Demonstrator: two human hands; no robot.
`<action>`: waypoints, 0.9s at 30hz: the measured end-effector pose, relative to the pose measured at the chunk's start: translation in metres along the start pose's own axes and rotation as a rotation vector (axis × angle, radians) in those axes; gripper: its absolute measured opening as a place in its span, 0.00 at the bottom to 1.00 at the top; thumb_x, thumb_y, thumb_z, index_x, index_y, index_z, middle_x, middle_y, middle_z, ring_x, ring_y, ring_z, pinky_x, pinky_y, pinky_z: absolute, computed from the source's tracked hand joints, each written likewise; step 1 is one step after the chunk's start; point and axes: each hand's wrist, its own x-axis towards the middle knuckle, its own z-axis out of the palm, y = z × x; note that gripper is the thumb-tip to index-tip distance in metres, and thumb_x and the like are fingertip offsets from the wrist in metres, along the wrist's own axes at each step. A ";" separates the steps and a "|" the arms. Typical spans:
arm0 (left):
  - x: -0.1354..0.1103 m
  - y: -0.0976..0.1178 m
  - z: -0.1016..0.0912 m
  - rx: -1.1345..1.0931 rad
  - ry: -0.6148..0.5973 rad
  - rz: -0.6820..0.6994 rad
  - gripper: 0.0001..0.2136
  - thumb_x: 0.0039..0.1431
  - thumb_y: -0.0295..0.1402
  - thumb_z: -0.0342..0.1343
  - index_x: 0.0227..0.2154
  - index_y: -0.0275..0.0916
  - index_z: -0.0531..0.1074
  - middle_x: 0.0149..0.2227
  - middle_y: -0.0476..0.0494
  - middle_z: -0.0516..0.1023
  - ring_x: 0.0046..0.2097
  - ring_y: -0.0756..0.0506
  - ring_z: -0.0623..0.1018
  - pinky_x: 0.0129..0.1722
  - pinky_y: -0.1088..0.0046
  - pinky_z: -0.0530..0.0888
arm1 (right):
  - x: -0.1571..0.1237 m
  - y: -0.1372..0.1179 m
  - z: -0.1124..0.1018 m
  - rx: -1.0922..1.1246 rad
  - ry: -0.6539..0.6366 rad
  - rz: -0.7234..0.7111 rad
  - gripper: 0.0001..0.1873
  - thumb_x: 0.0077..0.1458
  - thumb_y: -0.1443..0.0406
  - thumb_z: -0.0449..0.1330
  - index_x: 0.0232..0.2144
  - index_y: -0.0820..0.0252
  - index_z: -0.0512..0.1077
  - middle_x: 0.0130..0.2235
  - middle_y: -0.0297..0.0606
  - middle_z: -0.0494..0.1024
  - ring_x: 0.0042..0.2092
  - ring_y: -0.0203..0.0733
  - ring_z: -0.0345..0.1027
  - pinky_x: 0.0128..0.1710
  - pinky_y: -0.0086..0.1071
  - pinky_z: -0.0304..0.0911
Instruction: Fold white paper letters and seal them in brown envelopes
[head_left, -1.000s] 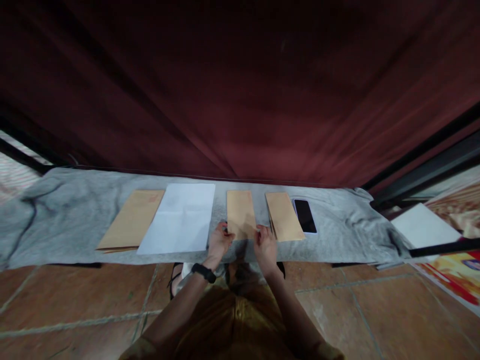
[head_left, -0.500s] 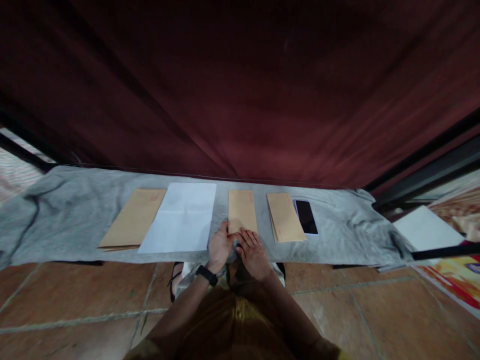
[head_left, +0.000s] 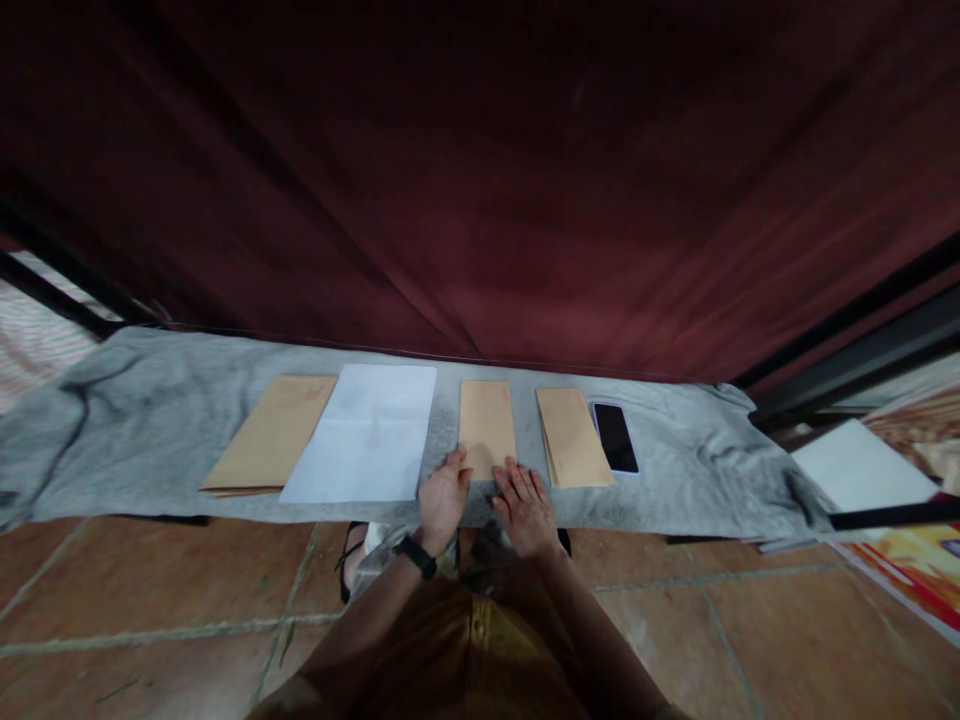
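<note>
Middle envelope (head_left: pixel 487 420) at twelve o'clock, lengthwise twelve-to-six; left hand (head_left: pixel 443 503) touches its seven-o'clock corner, grip unclear; right hand (head_left: pixel 529 516) equally near, fingers spread.

No wording or numbers can be read. A small reddish print is borne by the left brown envelopes (head_left: pixel 271 435), near the far right corner – too blurred to be made out. Fainter reddish marks are carried by the middle envelope (head_left: pixel 486 415), likewise illegible. On the red-and-yellow printed sheet (head_left: pixel 911 565), a blue patch is seen – no letters can be deciphered.
</note>
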 end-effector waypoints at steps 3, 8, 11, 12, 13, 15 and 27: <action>-0.002 0.003 -0.002 0.068 -0.014 0.011 0.16 0.68 0.32 0.49 0.57 0.40 0.69 0.48 0.37 0.81 0.46 0.41 0.81 0.43 0.70 0.72 | -0.003 0.001 0.002 -0.029 -0.001 0.016 0.27 0.70 0.60 0.50 0.69 0.55 0.58 0.71 0.43 0.56 0.69 0.50 0.54 0.69 0.48 0.46; -0.004 0.005 -0.001 0.191 -0.002 0.042 0.18 0.70 0.33 0.45 0.60 0.41 0.67 0.48 0.37 0.80 0.43 0.40 0.81 0.38 0.69 0.72 | -0.004 0.001 0.002 -0.027 0.002 0.018 0.28 0.69 0.60 0.50 0.69 0.54 0.57 0.70 0.44 0.57 0.69 0.51 0.54 0.68 0.49 0.46; -0.005 0.003 0.000 0.273 0.034 0.101 0.19 0.70 0.33 0.45 0.61 0.42 0.66 0.48 0.36 0.78 0.45 0.40 0.80 0.39 0.67 0.74 | -0.004 0.002 0.002 -0.030 0.009 0.019 0.28 0.69 0.60 0.50 0.70 0.53 0.56 0.70 0.44 0.57 0.69 0.51 0.54 0.68 0.48 0.46; -0.005 0.003 0.001 0.298 0.057 0.130 0.19 0.69 0.32 0.45 0.60 0.42 0.67 0.48 0.36 0.78 0.46 0.39 0.79 0.42 0.65 0.74 | -0.004 0.002 0.002 -0.031 0.011 0.015 0.29 0.69 0.60 0.50 0.70 0.53 0.56 0.70 0.44 0.57 0.69 0.51 0.54 0.69 0.48 0.46; -0.004 0.002 0.003 0.317 0.083 0.166 0.19 0.69 0.32 0.45 0.60 0.41 0.68 0.48 0.35 0.78 0.48 0.38 0.78 0.45 0.63 0.74 | -0.003 0.002 0.002 -0.031 0.013 0.010 0.29 0.69 0.60 0.50 0.70 0.54 0.56 0.71 0.44 0.57 0.69 0.51 0.54 0.69 0.48 0.46; -0.004 0.003 0.008 0.312 0.130 0.264 0.18 0.69 0.31 0.45 0.59 0.40 0.69 0.51 0.34 0.77 0.53 0.37 0.76 0.53 0.59 0.72 | -0.004 0.002 0.002 -0.027 0.016 0.006 0.29 0.69 0.60 0.50 0.69 0.54 0.56 0.71 0.43 0.56 0.69 0.51 0.53 0.69 0.48 0.45; 0.004 0.035 0.049 0.103 -0.090 0.701 0.25 0.71 0.44 0.44 0.64 0.38 0.64 0.69 0.38 0.62 0.71 0.42 0.58 0.70 0.55 0.54 | -0.004 0.003 0.015 -0.021 0.039 -0.008 0.32 0.61 0.69 0.52 0.68 0.61 0.59 0.68 0.47 0.61 0.70 0.52 0.52 0.70 0.50 0.44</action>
